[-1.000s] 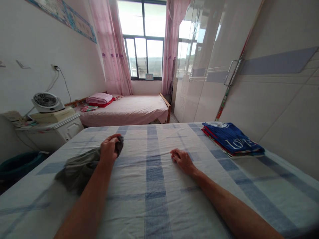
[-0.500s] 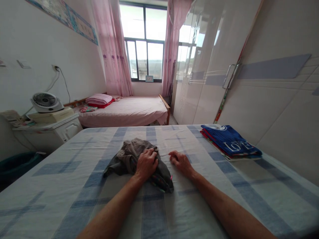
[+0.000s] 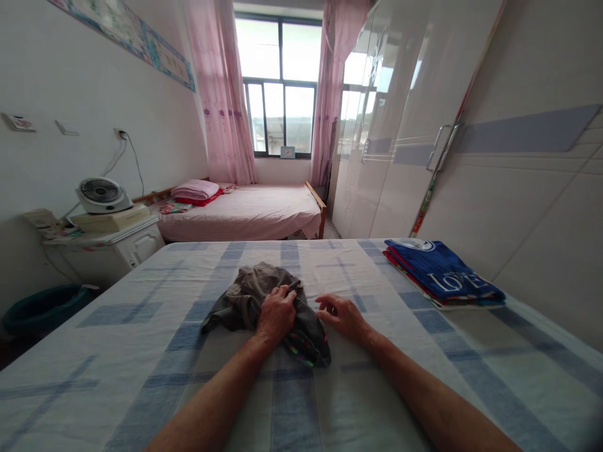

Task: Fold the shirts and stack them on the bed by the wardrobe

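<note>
Two bare hands work at a crumpled grey garment (image 3: 257,301) lying on a bed with a blue-checked sheet (image 3: 141,351). The left hand (image 3: 276,314) presses down on top of the garment, fingers curled into the cloth and gripping a fold of it. The right hand (image 3: 343,316) hovers just beside the garment's right edge, fingers loosely spread and slightly bent, holding nothing; whether its fingertips touch the cloth cannot be told. A strip of multicoloured trim (image 3: 301,348) shows along the garment's near edge, below the left hand.

Well to the right of the garment, near the bed's edge, lies a folded blue towel with white lettering (image 3: 443,273), resting on a red-edged folded piece beneath it. Beyond the towel, a glossy white wardrobe with metal handles (image 3: 438,147) lines the wall. Left of the garment, off the bed, a white cabinet (image 3: 117,242) carries a small white fan (image 3: 101,193); a dark green basin (image 3: 42,307) sits on the floor beside it. Far beyond the garment, a second bed in pink covers (image 3: 254,213) stands under a window framed by pink curtains (image 3: 221,100).
</note>
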A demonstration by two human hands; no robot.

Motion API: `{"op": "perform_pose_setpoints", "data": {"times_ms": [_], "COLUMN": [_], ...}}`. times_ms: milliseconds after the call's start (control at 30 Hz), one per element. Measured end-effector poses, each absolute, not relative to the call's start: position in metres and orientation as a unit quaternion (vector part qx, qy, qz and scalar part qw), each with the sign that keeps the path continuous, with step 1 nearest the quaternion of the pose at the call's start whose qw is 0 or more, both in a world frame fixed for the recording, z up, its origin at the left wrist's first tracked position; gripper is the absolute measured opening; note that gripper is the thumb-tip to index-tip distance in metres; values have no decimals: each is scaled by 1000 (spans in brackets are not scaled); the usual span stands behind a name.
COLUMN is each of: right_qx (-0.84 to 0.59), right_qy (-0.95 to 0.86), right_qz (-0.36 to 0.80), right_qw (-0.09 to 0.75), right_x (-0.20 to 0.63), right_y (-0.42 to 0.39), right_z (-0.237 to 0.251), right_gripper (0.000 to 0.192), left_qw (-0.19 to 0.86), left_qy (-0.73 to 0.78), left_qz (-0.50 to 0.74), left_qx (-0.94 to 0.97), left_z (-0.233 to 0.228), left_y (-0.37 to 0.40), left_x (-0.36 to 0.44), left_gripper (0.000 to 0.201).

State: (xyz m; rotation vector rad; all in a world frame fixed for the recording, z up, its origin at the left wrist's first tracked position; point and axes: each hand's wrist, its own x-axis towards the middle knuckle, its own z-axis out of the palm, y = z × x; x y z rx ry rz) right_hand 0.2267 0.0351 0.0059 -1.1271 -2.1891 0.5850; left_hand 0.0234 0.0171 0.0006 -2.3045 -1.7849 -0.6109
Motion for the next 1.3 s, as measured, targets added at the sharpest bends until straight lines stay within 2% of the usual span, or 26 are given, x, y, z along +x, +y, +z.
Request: {"op": "perform_pose_setpoints", "data": {"times_ms": [233,1300], "right_qx": [-380,-391], "right_qy": [-861,-844], "right_qz": [214,214], "right_qw": [260,299], "right_x": [221,220], "right_y": [24,34], "right_z": [9,2], "right_gripper": [32,23], "left_qw": [81,78], "left_qy": [-591,-580], "left_qz": [-210,-212], "left_qx": [-775,-783], "left_z": [1,0], "left_y": [16,17], "left_x": [23,21], "left_gripper": [33,33]}}
